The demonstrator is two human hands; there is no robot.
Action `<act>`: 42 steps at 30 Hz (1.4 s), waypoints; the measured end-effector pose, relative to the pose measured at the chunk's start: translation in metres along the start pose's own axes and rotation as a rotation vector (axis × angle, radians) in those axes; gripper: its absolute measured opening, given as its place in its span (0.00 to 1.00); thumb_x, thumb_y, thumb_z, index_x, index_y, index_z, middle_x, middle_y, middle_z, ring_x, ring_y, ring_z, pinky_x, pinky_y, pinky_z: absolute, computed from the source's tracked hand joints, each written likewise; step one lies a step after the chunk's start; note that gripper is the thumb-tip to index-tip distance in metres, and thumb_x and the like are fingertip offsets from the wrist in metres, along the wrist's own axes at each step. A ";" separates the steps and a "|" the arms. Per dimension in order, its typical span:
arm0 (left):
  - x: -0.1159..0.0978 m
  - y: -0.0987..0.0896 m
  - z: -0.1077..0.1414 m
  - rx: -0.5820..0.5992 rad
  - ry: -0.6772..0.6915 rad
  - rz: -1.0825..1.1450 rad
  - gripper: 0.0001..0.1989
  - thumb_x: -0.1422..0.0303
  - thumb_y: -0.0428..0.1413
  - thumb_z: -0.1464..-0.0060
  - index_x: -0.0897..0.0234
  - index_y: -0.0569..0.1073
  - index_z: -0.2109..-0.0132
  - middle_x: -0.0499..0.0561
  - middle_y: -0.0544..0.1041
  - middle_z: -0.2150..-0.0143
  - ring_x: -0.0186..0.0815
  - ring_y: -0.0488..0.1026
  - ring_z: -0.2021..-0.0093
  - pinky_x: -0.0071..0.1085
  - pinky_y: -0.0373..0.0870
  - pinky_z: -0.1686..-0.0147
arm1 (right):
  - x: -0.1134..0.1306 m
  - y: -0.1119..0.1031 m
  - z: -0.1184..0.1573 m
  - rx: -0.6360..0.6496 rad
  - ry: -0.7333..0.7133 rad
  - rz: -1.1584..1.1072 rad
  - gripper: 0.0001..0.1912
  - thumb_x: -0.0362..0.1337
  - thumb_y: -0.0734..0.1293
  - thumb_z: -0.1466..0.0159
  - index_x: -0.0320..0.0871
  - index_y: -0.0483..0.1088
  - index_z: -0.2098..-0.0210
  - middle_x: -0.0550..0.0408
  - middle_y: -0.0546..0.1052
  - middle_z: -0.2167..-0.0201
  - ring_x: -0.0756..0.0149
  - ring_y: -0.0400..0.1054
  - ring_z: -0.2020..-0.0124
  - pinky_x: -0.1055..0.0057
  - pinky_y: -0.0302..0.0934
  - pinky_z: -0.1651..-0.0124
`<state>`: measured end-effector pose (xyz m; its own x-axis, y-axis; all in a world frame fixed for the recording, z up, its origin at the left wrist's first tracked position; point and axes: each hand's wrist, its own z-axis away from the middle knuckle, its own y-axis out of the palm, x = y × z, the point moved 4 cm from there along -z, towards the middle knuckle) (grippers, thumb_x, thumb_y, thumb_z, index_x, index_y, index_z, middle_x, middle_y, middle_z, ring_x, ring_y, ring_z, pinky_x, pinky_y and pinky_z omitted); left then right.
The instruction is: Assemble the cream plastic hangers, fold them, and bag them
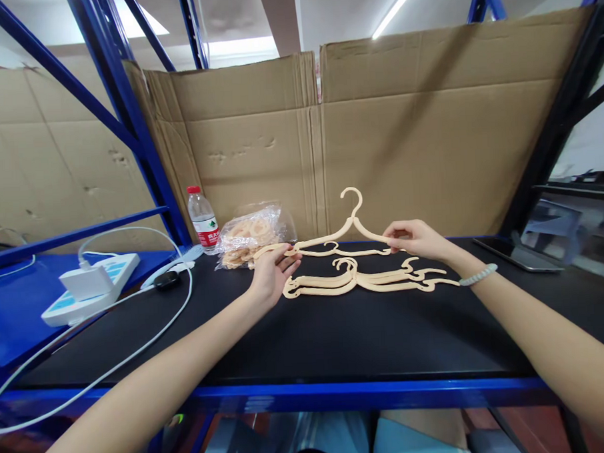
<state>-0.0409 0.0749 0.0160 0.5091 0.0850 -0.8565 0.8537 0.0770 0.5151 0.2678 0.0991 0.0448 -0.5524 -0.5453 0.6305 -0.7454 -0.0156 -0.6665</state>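
A cream plastic clothes hanger is held upright above the table, its hook pointing up. My left hand grips its left end, fingers closed around it. At the other end, my right hand pinches the hanger between thumb and fingers. Several more cream hangers lie stacked on the black tabletop just in front of it, hooks facing away from me. Behind my left hand sits a clear plastic bag with more cream-coloured pieces in it.
A water bottle with a red cap stands at the back left. White cables cross the table's left side near a power strip and a black plug-like object. A flat dark device lies back right. Cardboard walls the rear.
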 end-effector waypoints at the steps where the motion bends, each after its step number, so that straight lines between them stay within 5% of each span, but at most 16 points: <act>1: -0.003 -0.003 -0.002 -0.050 0.016 -0.042 0.02 0.75 0.54 0.51 0.67 0.70 0.70 0.48 0.75 0.73 0.30 0.74 0.74 0.25 0.72 0.70 | 0.000 -0.004 0.001 0.026 0.028 -0.010 0.12 0.44 0.67 0.45 0.40 0.70 0.69 0.55 0.73 0.78 0.69 0.67 0.79 0.71 0.60 0.75; 5: -0.020 -0.019 -0.013 -0.205 0.083 -0.190 0.02 0.72 0.54 0.56 0.66 0.67 0.73 0.45 0.70 0.78 0.26 0.63 0.83 0.23 0.60 0.81 | -0.005 -0.016 0.005 0.088 0.125 -0.067 0.15 0.46 0.68 0.46 0.40 0.71 0.68 0.55 0.72 0.79 0.72 0.61 0.83 0.75 0.49 0.83; 10: -0.042 -0.024 -0.015 -0.230 0.324 -0.372 0.04 0.77 0.56 0.59 0.65 0.68 0.76 0.45 0.69 0.74 0.28 0.64 0.75 0.23 0.59 0.75 | -0.013 -0.020 0.005 0.118 0.153 -0.100 0.15 0.46 0.70 0.48 0.40 0.71 0.68 0.52 0.74 0.78 0.66 0.69 0.78 0.75 0.52 0.83; 12: -0.051 -0.014 -0.005 -0.145 0.603 -0.579 0.05 0.77 0.58 0.59 0.63 0.71 0.73 0.46 0.70 0.70 0.32 0.65 0.68 0.25 0.62 0.66 | -0.014 -0.019 0.005 0.128 0.157 -0.114 0.15 0.46 0.71 0.48 0.40 0.71 0.69 0.51 0.75 0.77 0.63 0.71 0.76 0.75 0.55 0.82; 15: -0.048 0.009 0.016 0.165 0.924 -0.977 0.05 0.72 0.61 0.56 0.60 0.74 0.68 0.49 0.73 0.66 0.39 0.66 0.61 0.32 0.59 0.54 | -0.011 -0.014 0.005 0.171 0.138 -0.151 0.14 0.45 0.71 0.49 0.41 0.71 0.70 0.52 0.75 0.74 0.62 0.73 0.73 0.72 0.61 0.77; 18: -0.032 0.020 0.023 0.414 0.900 -1.166 0.11 0.67 0.64 0.58 0.57 0.77 0.64 0.52 0.76 0.64 0.45 0.66 0.56 0.38 0.54 0.47 | -0.008 -0.006 0.005 0.247 0.097 -0.172 0.13 0.45 0.71 0.48 0.42 0.72 0.70 0.52 0.75 0.74 0.62 0.73 0.71 0.70 0.65 0.73; 21: -0.022 0.022 0.022 0.518 0.843 -1.250 0.06 0.65 0.62 0.54 0.56 0.77 0.65 0.52 0.78 0.66 0.45 0.66 0.58 0.40 0.52 0.47 | -0.007 0.002 0.005 0.321 0.064 -0.150 0.14 0.46 0.71 0.47 0.42 0.72 0.70 0.52 0.76 0.73 0.62 0.72 0.70 0.70 0.65 0.70; 29: -0.014 0.021 0.024 0.855 0.770 -1.761 0.04 0.70 0.55 0.51 0.61 0.75 0.68 0.50 0.75 0.69 0.37 0.70 0.67 0.30 0.59 0.66 | -0.006 0.014 0.014 0.604 0.029 0.069 0.10 0.41 0.71 0.48 0.41 0.74 0.70 0.55 0.76 0.73 0.67 0.68 0.72 0.72 0.60 0.70; 35: -0.009 0.021 0.032 0.981 0.639 -1.849 0.06 0.74 0.55 0.55 0.62 0.75 0.68 0.49 0.76 0.67 0.36 0.72 0.66 0.27 0.61 0.67 | -0.005 0.026 0.020 0.748 0.099 0.099 0.11 0.41 0.73 0.52 0.41 0.73 0.74 0.56 0.77 0.76 0.67 0.69 0.73 0.73 0.60 0.70; 42: -0.003 0.021 0.030 1.009 0.603 -1.752 0.06 0.76 0.53 0.56 0.63 0.73 0.70 0.49 0.75 0.70 0.35 0.71 0.70 0.27 0.61 0.69 | -0.008 0.033 0.019 0.737 0.147 0.286 0.11 0.41 0.73 0.55 0.41 0.71 0.79 0.59 0.72 0.82 0.69 0.64 0.78 0.74 0.54 0.76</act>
<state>-0.0216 0.0461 0.0283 -0.6097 0.7876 -0.0889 0.1412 -0.0025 -0.9900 0.2549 0.0870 0.0105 -0.7662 -0.4969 0.4075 -0.1580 -0.4690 -0.8689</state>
